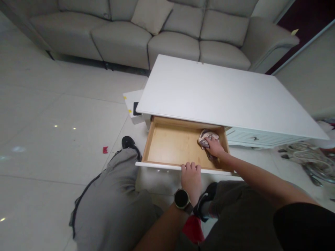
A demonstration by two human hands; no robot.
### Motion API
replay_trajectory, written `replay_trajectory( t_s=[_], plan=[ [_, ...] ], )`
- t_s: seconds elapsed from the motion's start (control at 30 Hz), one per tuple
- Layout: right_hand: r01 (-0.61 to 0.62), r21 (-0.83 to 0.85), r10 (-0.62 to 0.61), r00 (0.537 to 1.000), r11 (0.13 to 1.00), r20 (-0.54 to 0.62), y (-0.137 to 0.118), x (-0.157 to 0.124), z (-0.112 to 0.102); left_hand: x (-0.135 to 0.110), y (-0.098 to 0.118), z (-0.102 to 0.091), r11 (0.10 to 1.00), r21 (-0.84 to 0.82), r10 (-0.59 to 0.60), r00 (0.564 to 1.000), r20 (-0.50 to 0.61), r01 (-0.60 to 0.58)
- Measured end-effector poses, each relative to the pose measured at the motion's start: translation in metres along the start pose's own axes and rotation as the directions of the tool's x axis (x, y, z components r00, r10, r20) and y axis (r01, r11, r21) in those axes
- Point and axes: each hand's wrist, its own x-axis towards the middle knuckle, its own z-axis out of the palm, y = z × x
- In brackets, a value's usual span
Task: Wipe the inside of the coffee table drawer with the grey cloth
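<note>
A wooden drawer stands pulled out from a white coffee table. My left hand, with a dark watch on the wrist, grips the white front edge of the drawer, fingers curled over the rim. My right hand reaches into the drawer's right back corner and presses down on a crumpled patterned cloth, fingers closed on it. The rest of the drawer's bottom is bare wood.
A grey sofa runs along the back behind the table. A small white box lies on the tiled floor left of the table. A red scrap is on the floor. Cables and clutter lie at right. My knees flank the drawer.
</note>
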Motion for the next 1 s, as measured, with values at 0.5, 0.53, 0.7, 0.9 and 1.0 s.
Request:
replay_trajectory(
  t_s=[0.5, 0.53, 0.7, 0.9, 1.0],
  plan=[
    [-0.465, 0.505, 0.656, 0.687, 0.727, -0.312, -0.017, 0.042, -0.014, 0.006, 0.000, 0.005, 0.999, -0.016, -0.043, 0.997, 0.061, 0.044],
    [-0.488, 0.533, 0.689, 0.666, 0.691, -0.284, -0.022, 0.052, -0.013, 0.006, 0.000, 0.007, 0.999, -0.019, -0.047, 0.996, 0.071, 0.049],
    [-0.445, 0.734, 0.809, 0.536, 0.514, -0.241, -0.057, 0.085, -0.007, 0.009, 0.003, 0.014, 0.997, -0.006, -0.072, 0.996, 0.057, 0.072],
    [-0.305, 0.817, 0.767, 0.596, 0.489, -0.236, -0.125, 0.101, -0.011, 0.013, 0.006, 0.017, 0.996, 0.006, -0.088, 0.992, 0.092, 0.088],
    [-0.239, 0.846, 0.715, 0.665, 0.476, -0.215, -0.182, 0.116, -0.015, 0.014, 0.006, 0.022, 0.996, 0.003, -0.092, 0.992, 0.089, 0.092]
  ],
)
